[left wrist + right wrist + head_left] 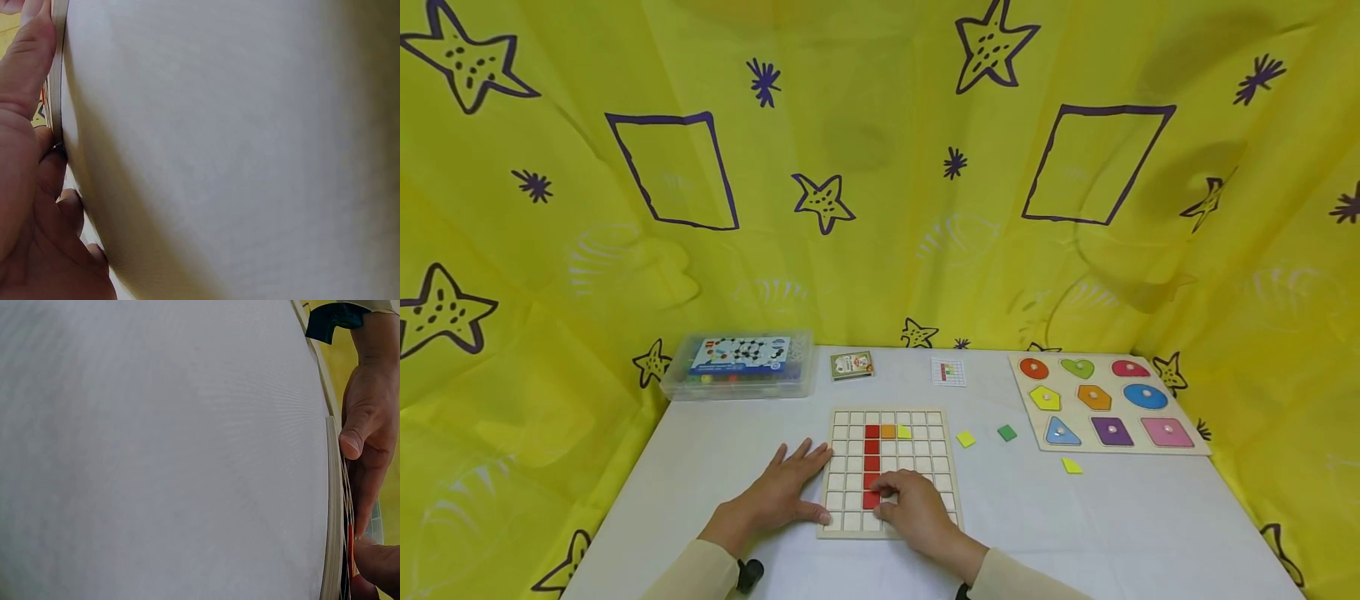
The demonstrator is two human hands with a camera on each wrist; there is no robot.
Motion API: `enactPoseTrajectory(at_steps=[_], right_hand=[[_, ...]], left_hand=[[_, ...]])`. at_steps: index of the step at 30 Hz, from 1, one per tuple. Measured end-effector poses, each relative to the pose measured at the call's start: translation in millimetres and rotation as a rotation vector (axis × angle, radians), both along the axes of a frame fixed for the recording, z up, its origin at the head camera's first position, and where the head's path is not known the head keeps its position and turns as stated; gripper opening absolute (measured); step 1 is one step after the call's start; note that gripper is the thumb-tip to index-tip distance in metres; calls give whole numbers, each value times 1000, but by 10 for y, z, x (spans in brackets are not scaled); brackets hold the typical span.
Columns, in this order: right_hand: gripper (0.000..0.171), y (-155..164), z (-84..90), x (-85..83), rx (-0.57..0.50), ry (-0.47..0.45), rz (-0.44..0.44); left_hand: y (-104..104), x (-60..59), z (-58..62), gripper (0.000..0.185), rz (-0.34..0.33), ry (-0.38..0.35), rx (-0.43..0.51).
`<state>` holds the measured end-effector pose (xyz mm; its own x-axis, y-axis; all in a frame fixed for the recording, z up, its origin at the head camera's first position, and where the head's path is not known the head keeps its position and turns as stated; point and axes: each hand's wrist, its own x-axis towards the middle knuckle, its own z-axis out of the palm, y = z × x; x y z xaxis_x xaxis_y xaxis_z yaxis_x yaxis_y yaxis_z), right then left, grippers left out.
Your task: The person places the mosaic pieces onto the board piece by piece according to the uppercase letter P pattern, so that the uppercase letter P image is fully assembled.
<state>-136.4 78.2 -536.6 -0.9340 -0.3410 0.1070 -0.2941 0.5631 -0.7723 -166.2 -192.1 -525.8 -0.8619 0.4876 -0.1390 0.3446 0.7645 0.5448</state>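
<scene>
A wooden grid board [917, 467] lies on the white table [1075, 533]. In it stand a column of red tiles [872, 446], an orange tile [888, 431] and a yellow tile [905, 432]. My left hand [782, 487] lies flat on the table against the board's left edge [57, 75], thumb at the lower corner. My right hand [913, 508] rests on the board's lower part, thumb and fingertips pinching the lowest red tile [870, 500]. The right wrist view shows the board edge-on [334, 506], a sliver of red [350, 547] and my left hand [369, 425] beyond it.
Loose on the table right of the board are a yellow tile [966, 438], a green tile [1007, 432] and a yellow triangle [1071, 466]. A shape puzzle board [1180, 450] lies far right. A plastic box [737, 364], card pack [852, 365] and pattern card [948, 371] sit at the back.
</scene>
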Motion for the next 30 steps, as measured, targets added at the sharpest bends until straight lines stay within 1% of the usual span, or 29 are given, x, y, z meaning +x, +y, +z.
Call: enactPoseTrajectory(at_steps=[6,12,18,24,30], right_hand=[[23,2,-2,-3,-69,-44,-25],[24,10,3,-8,-142,-76,-29],[19,36,42,-38,-206,-136,-27],[19,129,98,-84,-220,-128,-39],[24,268,158,-164,-251,-143,-83]], left_hand=[[-14,3,-17,107,-8,7,8],[-14,6,-11,107,-9,8,7],[-3,14,-1,108,0,2,4],[3,13,-10,108,17,-18,11],[5,0,-21,108,19,-27,16]])
